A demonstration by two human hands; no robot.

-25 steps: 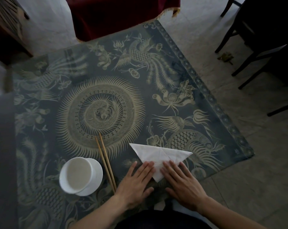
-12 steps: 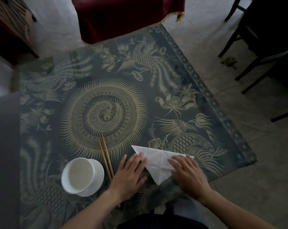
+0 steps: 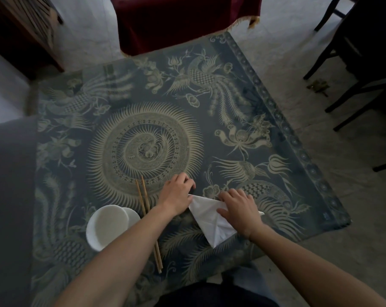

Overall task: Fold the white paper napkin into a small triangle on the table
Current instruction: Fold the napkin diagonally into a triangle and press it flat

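Observation:
The white paper napkin (image 3: 209, 218) lies folded in a triangle shape near the front right of the patterned table (image 3: 143, 120), one point toward me. My left hand (image 3: 176, 191) has its fingers curled on the napkin's upper left corner. My right hand (image 3: 238, 207) rests flat on the napkin's right half, covering most of it; a small white tip pokes out to the right of the hand.
Two wooden chopsticks (image 3: 148, 222) lie left of the napkin, partly under my left forearm. A white cup on a saucer (image 3: 105, 229) stands further left. A dark red draped table (image 3: 183, 21) is beyond, dark chairs (image 3: 353, 63) at the right.
Both hands moved up the napkin from its near point. The left hand went from flat to pinching the upper left corner. The right hand slid over the right half.

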